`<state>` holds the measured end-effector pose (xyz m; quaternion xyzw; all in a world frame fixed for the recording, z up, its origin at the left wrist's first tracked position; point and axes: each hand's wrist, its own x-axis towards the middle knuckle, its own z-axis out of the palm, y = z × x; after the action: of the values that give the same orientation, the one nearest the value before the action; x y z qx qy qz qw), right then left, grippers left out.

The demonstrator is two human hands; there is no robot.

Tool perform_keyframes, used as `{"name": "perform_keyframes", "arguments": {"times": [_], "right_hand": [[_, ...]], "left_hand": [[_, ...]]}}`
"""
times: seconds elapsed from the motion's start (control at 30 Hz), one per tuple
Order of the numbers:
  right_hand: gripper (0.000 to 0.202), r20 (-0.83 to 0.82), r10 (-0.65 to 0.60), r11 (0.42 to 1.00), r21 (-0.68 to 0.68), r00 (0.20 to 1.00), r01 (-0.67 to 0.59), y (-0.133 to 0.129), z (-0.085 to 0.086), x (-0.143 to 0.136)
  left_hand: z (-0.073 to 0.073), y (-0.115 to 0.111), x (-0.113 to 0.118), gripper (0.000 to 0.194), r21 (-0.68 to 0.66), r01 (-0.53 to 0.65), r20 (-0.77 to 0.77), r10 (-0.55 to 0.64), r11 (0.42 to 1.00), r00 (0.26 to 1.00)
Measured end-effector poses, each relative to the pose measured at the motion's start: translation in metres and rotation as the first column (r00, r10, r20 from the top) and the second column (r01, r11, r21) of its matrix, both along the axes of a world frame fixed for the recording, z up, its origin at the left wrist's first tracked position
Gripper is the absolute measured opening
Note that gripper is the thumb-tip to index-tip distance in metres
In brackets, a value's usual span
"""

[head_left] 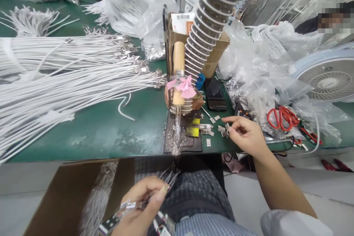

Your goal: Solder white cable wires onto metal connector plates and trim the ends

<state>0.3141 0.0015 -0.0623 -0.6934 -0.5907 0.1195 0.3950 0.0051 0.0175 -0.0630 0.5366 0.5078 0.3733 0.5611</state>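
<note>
My left hand [143, 202], low over my lap, is closed around several thin cables [171, 177] with small metal connectors [129, 205] sticking out between and below the fingers. At the table edge on the right, my right hand [245, 134] has thumb and forefinger around a small metal connector [227, 128], beside a few loose metal connectors [211, 120] on the table. Between the hands, a soldering iron [178, 59] with a wooden handle and pink ribbon is fixed tip-down over a dark, solder-specked plate [170, 136]. A yellow sponge [193, 128] lies next to its tip.
Bundles of white cables [69, 66] cover the table's left side. A spring-ribbed hose [206, 25] rises behind the iron, near a black phone [216, 96]. Red-handled scissors [282, 117], plastic bags [254, 70] and a fan [326, 77] stand right. An open carton [55, 199] is below left.
</note>
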Motion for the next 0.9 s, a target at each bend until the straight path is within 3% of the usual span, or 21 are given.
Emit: {"name": "perform_keyframes", "arguments": {"times": [0.07, 0.17, 0.3, 0.37, 0.43, 0.63, 0.77, 0.9], "right_hand": [[0.023, -0.126, 0.005, 1.000, 0.014, 0.992, -0.004, -0.004, 0.001, -0.007], [0.021, -0.337, 0.132, 0.990, 0.096, 0.932, -0.105, -0.012, 0.006, -0.029], [0.007, -0.539, 0.312, 0.942, 0.072, 0.782, -0.327, -0.026, 0.011, -0.071], [0.007, -0.588, 0.373, 0.900, 0.039, 0.718, -0.435, -0.032, 0.008, -0.089], [0.011, -0.618, 0.385, 0.886, 0.040, 0.685, -0.462, -0.035, 0.001, -0.102], [0.011, -0.491, 0.343, 0.934, 0.091, 0.800, -0.345, -0.036, -0.018, -0.120], [0.007, -0.450, 0.342, 0.938, 0.108, 0.825, -0.330, -0.037, -0.019, -0.125], [0.006, -0.456, 0.338, 0.937, 0.082, 0.823, -0.339, -0.037, -0.019, -0.129]], "left_hand": [[-0.002, 0.000, 0.000, 0.013, 0.012, 0.004, 0.014, -0.004, 1.000, 1.000], [-0.007, 0.003, -0.004, 0.012, 0.039, 0.042, 0.007, -0.042, 0.998, 0.999], [-0.010, 0.011, -0.008, 0.010, 0.141, 0.305, -0.052, -0.300, 0.942, 0.952], [-0.010, 0.015, -0.008, 0.009, 0.203, 0.379, -0.087, -0.369, 0.903, 0.925], [-0.010, 0.018, -0.007, 0.010, 0.217, 0.419, -0.094, -0.408, 0.882, 0.908], [-0.009, 0.018, -0.006, 0.008, 0.140, 0.486, 0.012, -0.493, 0.862, 0.870], [-0.008, 0.016, -0.005, 0.011, 0.140, 0.481, 0.110, -0.496, 0.866, 0.861], [-0.013, 0.015, -0.005, 0.010, 0.163, 0.492, 0.090, -0.510, 0.855, 0.856]]}}
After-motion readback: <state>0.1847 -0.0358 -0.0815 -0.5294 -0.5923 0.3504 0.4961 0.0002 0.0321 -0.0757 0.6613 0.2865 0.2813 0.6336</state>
